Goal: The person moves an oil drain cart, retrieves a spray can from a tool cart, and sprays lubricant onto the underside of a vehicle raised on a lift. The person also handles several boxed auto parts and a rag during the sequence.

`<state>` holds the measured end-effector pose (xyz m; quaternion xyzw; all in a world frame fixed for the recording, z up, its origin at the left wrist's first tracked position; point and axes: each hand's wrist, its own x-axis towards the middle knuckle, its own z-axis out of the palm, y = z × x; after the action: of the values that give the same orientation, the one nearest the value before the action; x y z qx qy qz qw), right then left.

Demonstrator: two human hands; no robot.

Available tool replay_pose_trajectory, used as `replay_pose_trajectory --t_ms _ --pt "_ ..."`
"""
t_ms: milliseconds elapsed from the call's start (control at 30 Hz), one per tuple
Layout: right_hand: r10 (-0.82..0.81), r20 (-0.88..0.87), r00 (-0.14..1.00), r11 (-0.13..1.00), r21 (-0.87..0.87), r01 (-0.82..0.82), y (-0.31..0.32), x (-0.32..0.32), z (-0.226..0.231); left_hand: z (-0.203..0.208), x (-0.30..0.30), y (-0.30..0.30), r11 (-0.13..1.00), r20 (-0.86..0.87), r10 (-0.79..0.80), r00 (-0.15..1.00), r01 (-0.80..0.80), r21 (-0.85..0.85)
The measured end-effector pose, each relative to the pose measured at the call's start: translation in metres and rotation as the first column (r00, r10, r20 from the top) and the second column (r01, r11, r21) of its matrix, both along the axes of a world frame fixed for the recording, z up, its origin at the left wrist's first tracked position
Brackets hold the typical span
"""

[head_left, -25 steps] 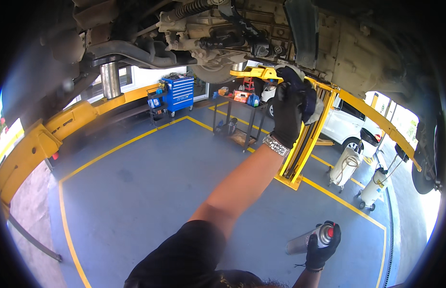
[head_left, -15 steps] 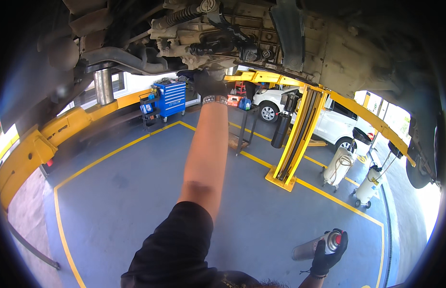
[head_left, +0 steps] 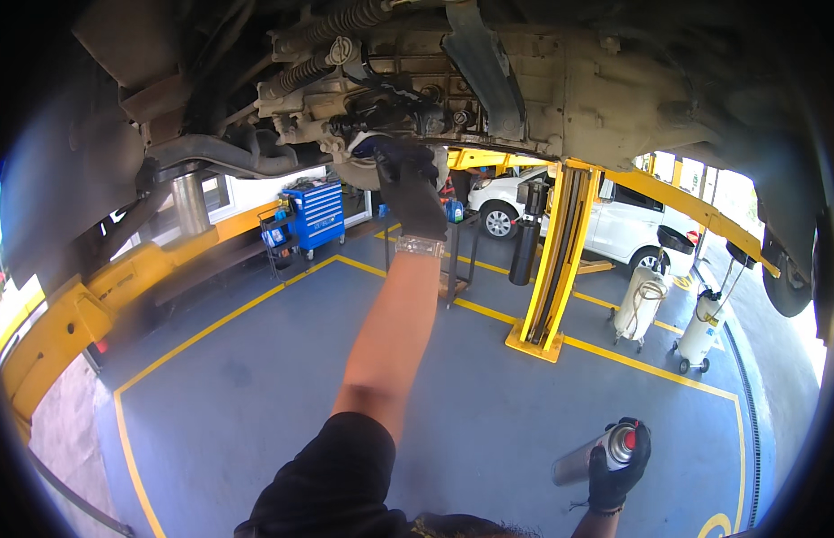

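My left arm stretches up to the underside of a raised vehicle [head_left: 596,99]. My left hand [head_left: 412,184], in a black glove, is raised to the grimy metal casing [head_left: 300,125] there, its fingers curled around what looks like a dark blue cloth [head_left: 370,145] with a pale edge. The hand hides part of the casing, and I cannot tell whether the cloth touches it. Low on the right, my right hand [head_left: 617,475], also gloved in black, grips a silver spray can [head_left: 578,464] lying tilted, its red-topped end between the fingers.
Yellow lift arms [head_left: 103,269] and a yellow lift post [head_left: 560,269] stand around me. A blue tool cabinet [head_left: 318,215] is at the back left. Beyond the post are a white car [head_left: 614,224] and two wheeled white tanks [head_left: 639,309]. A dark metal stand [head_left: 471,255] sits behind my left arm.
My left hand has shifted right along the underside, and the pale edge of the cloth now shows. The whole view has turned slightly. My right hand still holds the spray can.
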<state>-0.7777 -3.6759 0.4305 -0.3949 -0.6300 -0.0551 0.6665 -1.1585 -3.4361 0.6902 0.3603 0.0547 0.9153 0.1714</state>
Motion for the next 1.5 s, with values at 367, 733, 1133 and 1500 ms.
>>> replay_pose_trajectory --t_ms 367,733,1133,1500 --pt "0.189 0.098 0.977 0.976 -0.127 -0.176 0.003 -0.010 -0.005 -0.032 0.035 -0.005 0.872 -0.148 0.487 0.861 -0.473 0.125" --pt "0.277 0.320 0.906 0.906 0.226 -0.357 0.063 -0.121 0.111 -0.048 -0.024 -0.023 0.923 0.060 -0.383 0.922 0.384 0.004" --pt "0.206 0.440 0.874 0.762 0.488 -0.425 0.109 -0.239 0.226 -0.011 -0.016 -0.015 0.997 -0.360 0.053 0.931 -0.069 -0.030" --pt "0.149 0.568 0.810 0.774 0.443 -0.453 0.092 -0.236 0.230 -0.031 -0.028 -0.023 0.997 -0.130 -0.066 0.989 0.071 0.036"
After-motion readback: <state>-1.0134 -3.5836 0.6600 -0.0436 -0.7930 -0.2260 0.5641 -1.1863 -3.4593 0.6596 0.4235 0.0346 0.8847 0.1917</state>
